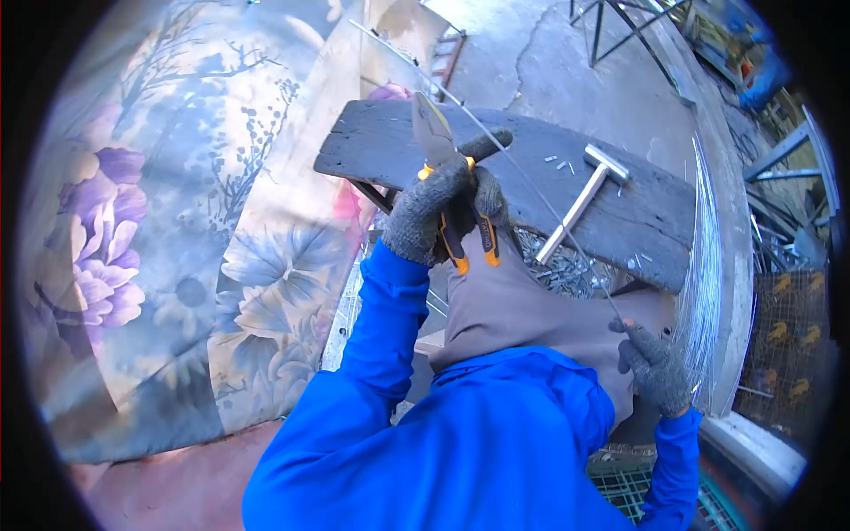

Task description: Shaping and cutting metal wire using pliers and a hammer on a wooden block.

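Note:
My left hand (pixel 429 208), in a grey knit glove, is wrapped round a pair of pliers (pixel 431 128). Their metal jaws point away from me, and the black-and-yellow handles come out below the fist. A long thin metal wire (pixel 540 196) slants from the far left, past the fingers of my left hand, down to my right hand (pixel 657 365). The gloved fingers of that hand are closed at the wire's near end. Beyond my lap stands a dark wooden bench (pixel 655 212), and a metal hammer (pixel 580 199) lies on it.
Small cut metal pieces (pixel 575 270) are heaped between bench and lap. A bundle of thin wires (pixel 702 301) stands beside my right hand. To the left hangs a flowered cloth (pixel 177 257). A metal frame stand (pixel 620 35) is on the concrete floor (pixel 549 62) at the back.

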Tool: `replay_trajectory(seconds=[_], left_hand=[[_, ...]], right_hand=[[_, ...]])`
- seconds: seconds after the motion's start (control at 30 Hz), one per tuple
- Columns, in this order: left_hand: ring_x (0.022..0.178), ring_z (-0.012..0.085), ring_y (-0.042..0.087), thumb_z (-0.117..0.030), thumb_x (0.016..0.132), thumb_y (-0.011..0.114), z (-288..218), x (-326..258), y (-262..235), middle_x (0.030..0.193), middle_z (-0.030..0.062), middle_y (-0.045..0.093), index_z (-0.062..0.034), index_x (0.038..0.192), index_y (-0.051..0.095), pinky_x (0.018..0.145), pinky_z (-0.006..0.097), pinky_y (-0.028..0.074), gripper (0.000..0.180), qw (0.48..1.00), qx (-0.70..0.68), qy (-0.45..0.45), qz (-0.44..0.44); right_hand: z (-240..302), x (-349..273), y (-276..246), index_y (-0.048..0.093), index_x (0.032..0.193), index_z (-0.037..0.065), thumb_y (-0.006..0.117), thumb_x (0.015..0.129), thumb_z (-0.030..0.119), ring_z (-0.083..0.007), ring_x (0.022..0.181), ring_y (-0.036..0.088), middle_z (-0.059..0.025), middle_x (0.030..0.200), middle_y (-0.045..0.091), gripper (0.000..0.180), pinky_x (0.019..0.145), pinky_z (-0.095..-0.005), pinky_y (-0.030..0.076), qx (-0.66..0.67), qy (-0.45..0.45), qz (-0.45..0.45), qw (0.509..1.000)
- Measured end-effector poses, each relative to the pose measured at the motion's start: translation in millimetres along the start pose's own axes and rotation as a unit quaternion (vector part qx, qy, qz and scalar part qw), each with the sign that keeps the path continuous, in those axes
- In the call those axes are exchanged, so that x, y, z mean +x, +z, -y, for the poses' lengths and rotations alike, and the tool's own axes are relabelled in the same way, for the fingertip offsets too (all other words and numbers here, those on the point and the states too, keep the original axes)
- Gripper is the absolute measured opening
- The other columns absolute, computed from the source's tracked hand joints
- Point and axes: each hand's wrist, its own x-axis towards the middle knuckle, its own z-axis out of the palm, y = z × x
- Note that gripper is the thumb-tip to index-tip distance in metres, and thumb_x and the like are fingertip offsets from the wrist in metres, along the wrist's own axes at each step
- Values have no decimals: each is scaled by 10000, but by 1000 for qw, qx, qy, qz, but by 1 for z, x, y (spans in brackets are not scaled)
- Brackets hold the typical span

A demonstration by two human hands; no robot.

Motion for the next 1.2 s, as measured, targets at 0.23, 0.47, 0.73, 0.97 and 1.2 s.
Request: replay_trajectory(seconds=[0.23,0.47,0.73,0.97,1.2], left_hand=[[749,194,667,-381,986,593,50,-31,-10,848,108,678,47,1320,550,669,313,533,544,959,152,-238,27],[816,147,684,-318,1000,607,76,-39,11,961,79,705,-24,1319,597,717,294,562,434,921,122,-368,32],[1137,293,655,-257,941,677,83,-49,-11,1277,206,640,64,1346,547,979,424,536,533,913,64,-387,112],[1137,332,655,-335,888,720,72,-49,-26,1301,239,615,76,1353,527,943,463,557,650,917,81,-379,91],[1126,278,665,-293,953,668,60,-54,-24,1295,184,641,19,1335,575,948,389,551,502,940,45,-319,114]], right_hand=[[-18,-11,-4,618,1363,151,595,961,19,-95,617,518,-72,967,687,425,567,-299,476,-169,137,-129,968],[-46,-22,-3,624,1335,130,639,957,106,-282,767,716,-171,898,715,379,649,-406,526,-295,-49,-203,932],[-57,-40,-4,701,1241,102,700,914,110,-319,801,732,-171,946,741,327,719,-402,557,-332,20,-197,922],[-46,-30,-5,715,1199,68,698,911,93,-322,782,723,-181,926,737,289,687,-411,549,-330,-28,-179,926],[-35,-19,-20,683,1264,108,691,913,73,-361,917,724,-186,1043,727,353,791,-410,560,-398,-95,-128,903]])
